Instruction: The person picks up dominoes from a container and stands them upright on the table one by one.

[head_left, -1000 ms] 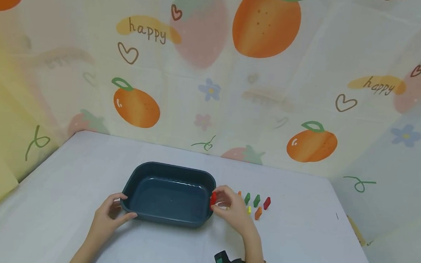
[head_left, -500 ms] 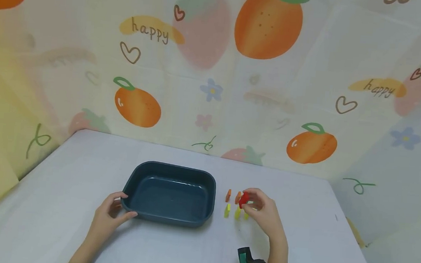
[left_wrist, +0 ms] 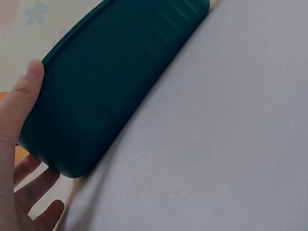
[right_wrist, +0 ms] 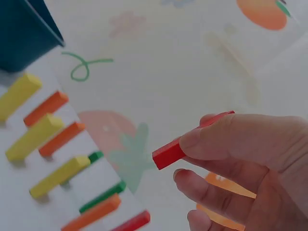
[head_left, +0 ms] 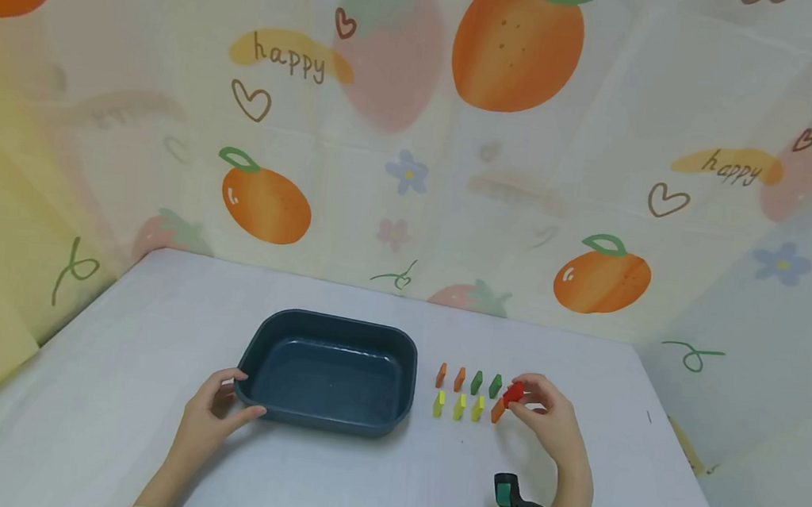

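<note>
My left hand (head_left: 211, 409) grips the near left corner of a dark teal rectangular basin (head_left: 335, 425), thumb on its near side and fingers around the end. The left wrist view shows the thumb at the rim and the fingertips low on the wall. My right hand (head_left: 553, 428) pinches a small red block (right_wrist: 168, 155) between thumb and forefinger, raised at the right end of two rows of upright blocks. A second red block (right_wrist: 134, 222) stands on the table in the right wrist view; from the head it is largely hidden by the held one and my fingers.
Right of the basin stand two orange blocks (head_left: 441, 376) and two green blocks (head_left: 496, 386) in the back row. Yellow blocks (head_left: 460, 407) and one orange block (head_left: 497, 411) form the front row. A patterned cloth (head_left: 408, 222) hangs behind the white table (head_left: 330, 486).
My right hand has carried the red block rightward from the basin's right edge, across the rows, to their right end. The left hand stays on the basin's corner.
</note>
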Demonstrator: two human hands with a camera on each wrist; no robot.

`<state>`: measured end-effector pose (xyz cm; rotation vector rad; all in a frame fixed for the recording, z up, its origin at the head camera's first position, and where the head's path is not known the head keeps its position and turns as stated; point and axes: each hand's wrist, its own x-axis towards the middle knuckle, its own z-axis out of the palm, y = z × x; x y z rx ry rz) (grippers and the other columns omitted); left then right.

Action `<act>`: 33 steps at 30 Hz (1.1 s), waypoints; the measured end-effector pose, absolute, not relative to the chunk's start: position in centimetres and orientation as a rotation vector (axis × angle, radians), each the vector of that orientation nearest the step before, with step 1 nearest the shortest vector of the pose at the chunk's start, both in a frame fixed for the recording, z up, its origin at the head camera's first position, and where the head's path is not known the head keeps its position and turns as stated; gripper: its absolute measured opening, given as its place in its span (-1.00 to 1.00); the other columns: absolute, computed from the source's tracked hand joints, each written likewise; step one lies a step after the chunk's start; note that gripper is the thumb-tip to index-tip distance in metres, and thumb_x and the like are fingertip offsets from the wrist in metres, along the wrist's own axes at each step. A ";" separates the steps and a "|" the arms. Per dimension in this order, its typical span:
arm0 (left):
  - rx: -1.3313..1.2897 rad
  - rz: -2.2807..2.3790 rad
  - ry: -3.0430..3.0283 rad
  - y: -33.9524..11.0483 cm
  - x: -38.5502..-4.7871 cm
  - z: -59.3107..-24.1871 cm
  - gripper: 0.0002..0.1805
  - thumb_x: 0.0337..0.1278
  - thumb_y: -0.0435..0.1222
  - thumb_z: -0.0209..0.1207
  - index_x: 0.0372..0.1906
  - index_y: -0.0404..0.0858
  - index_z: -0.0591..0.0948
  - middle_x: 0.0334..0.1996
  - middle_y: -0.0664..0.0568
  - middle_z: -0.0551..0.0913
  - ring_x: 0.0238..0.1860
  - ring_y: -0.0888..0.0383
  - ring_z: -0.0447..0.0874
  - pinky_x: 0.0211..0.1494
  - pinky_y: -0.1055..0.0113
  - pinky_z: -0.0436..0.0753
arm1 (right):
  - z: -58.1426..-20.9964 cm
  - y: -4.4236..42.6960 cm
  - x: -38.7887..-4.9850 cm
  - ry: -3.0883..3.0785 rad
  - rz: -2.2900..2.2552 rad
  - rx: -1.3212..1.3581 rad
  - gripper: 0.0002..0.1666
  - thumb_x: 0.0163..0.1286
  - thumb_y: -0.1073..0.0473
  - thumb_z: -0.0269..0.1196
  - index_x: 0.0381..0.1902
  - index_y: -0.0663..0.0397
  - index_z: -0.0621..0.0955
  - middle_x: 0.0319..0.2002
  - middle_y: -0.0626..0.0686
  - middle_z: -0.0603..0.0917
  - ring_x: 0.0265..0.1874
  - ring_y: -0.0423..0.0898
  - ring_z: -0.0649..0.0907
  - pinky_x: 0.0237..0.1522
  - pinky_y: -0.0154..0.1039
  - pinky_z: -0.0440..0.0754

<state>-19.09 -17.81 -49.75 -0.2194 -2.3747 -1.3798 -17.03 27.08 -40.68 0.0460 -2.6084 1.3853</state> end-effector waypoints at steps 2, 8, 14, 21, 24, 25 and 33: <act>-0.219 -1.381 -2.371 -17.8 -19.1 -49.8 -0.39 -0.36 -0.36 0.43 -0.04 -0.26 0.43 0.04 -0.12 0.45 -0.10 0.15 0.45 -0.08 0.66 0.40 | -41.0 27.6 -17.0 -2.604 1.398 0.010 -0.66 0.12 0.37 0.27 -0.11 0.21 0.51 -0.22 0.12 0.58 -0.21 0.01 0.52 -0.28 -0.31 0.54; -0.222 -1.381 -2.370 -17.8 -18.8 -49.4 -0.42 -0.33 -0.35 0.42 -0.06 -0.27 0.43 0.02 -0.11 0.46 -0.12 0.21 0.45 -0.08 0.67 0.40 | -42.0 28.3 -17.3 -2.616 1.412 -0.004 -0.66 0.12 0.41 0.24 -0.09 0.29 0.49 -0.20 0.18 0.58 -0.19 0.06 0.53 -0.16 -0.25 0.57; -0.214 -1.386 -2.374 -17.7 -18.8 -49.4 -0.42 -0.32 -0.32 0.42 -0.07 -0.26 0.43 0.02 -0.09 0.46 -0.13 0.15 0.45 -0.09 0.68 0.39 | -42.8 28.8 -17.2 -2.664 1.316 -0.132 -0.66 0.12 0.41 0.21 -0.09 0.29 0.49 -0.21 0.21 0.58 -0.19 0.12 0.54 -0.18 -0.02 0.58; -0.228 -1.393 -2.362 -17.9 -19.0 -49.8 -0.42 -0.34 -0.35 0.42 -0.07 -0.28 0.43 0.02 -0.10 0.46 -0.14 0.32 0.42 -0.09 0.67 0.40 | -43.5 29.2 -17.3 -2.739 1.253 -0.285 -0.65 0.11 0.42 0.23 -0.09 0.32 0.50 -0.23 0.26 0.58 -0.24 0.13 0.55 -0.16 -0.04 0.57; -0.226 -1.393 -2.361 -18.0 -19.1 -49.8 -0.42 -0.34 -0.36 0.43 -0.07 -0.27 0.43 0.02 -0.10 0.46 -0.14 0.31 0.43 -0.09 0.67 0.40 | -43.9 29.1 -17.4 -2.746 1.223 -0.314 -0.66 0.10 0.43 0.23 -0.11 0.32 0.51 -0.25 0.27 0.58 -0.27 0.12 0.55 -0.17 -0.04 0.58; -0.225 -1.395 -2.360 -18.0 -19.0 -49.8 -0.42 -0.35 -0.36 0.43 -0.07 -0.27 0.43 0.02 -0.10 0.46 -0.14 0.29 0.43 -0.09 0.67 0.41 | -43.9 29.1 -17.5 -2.748 1.220 -0.323 -0.66 0.10 0.43 0.23 -0.12 0.33 0.51 -0.26 0.27 0.58 -0.28 0.12 0.55 -0.17 -0.04 0.58; -0.232 -1.400 -2.357 -17.9 -19.0 -49.7 -0.41 -0.36 -0.37 0.43 -0.07 -0.29 0.44 0.01 -0.10 0.46 -0.14 0.34 0.42 -0.10 0.66 0.41 | -44.3 28.7 -17.8 -2.775 1.206 -0.348 -0.68 0.07 0.46 0.23 -0.16 0.37 0.50 -0.30 0.27 0.58 -0.30 0.14 0.55 -0.16 0.03 0.55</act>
